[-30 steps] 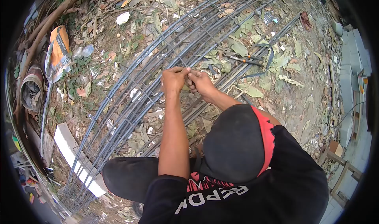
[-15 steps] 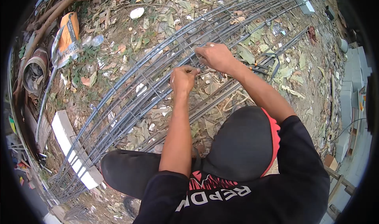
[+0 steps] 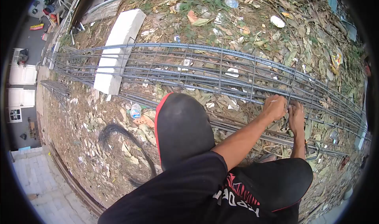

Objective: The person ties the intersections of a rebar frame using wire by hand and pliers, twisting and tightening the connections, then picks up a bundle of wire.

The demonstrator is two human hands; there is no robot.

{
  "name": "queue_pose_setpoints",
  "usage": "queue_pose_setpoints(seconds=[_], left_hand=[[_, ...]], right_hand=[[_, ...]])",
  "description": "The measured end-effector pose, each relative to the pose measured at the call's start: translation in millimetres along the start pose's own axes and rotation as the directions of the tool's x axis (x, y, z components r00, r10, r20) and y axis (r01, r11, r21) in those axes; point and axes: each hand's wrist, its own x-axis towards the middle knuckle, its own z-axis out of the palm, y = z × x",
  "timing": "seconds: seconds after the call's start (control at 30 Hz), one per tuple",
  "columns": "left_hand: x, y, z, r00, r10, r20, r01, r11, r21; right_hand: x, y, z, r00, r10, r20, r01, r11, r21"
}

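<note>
A long rebar cage of steel bars and thin square stirrups stretches across the ground in front of my knees. My left hand is closed at its near lower bar, fingers curled by a stirrup. Right beside it, my right hand is closed too, thumb and fingers pinched at the same crossing. Whatever the fingers hold is too small or hidden to make out. Loose straight rebars lie on the ground beneath my forearms.
A white block props up the cage's left part. A loop of dark thin wire lies left of my knee. Dry leaves, rubble and a crushed plastic cup litter the soil. Grey paving is at lower left.
My view has swung left, bringing the white block, the wire loop and the paving into sight. Both hands remain close together at the cage, now nearer each other.
</note>
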Motion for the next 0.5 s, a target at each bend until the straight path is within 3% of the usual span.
queue_pose_setpoints(seconds=[0.03,0.07,0.2,0.27,0.4,0.5], left_hand=[[1,0,0,0.999,-0.009,-0.031,0.008,1.0,-0.018],[2,7,-11,0.998,-0.036,0.056,0.034,0.999,0.023],[4,0,-2,0.999,-0.019,0.037,0.018,1.0,0.011],[5,-4,3,0.998,0.043,-0.045,-0.042,0.999,0.034],[3,3,-5,0.998,0.038,-0.043,-0.036,0.999,0.031],[1,13,-18,0.998,0.055,0.014,-0.055,0.998,0.042]], right_hand=[[-7,-18,-3,0.971,-0.124,-0.202,0.12,0.992,-0.032],[-19,-32,-3,0.943,-0.078,-0.323,0.086,0.996,0.011],[-65,-18,33,0.922,-0.049,-0.384,0.039,0.999,-0.035],[-71,-24,46,0.882,-0.122,-0.455,0.05,0.985,-0.167],[-79,-20,55,0.928,0.006,-0.373,-0.053,0.992,-0.115],[-80,-19,64,0.926,0.017,-0.377,-0.085,0.983,-0.163]])
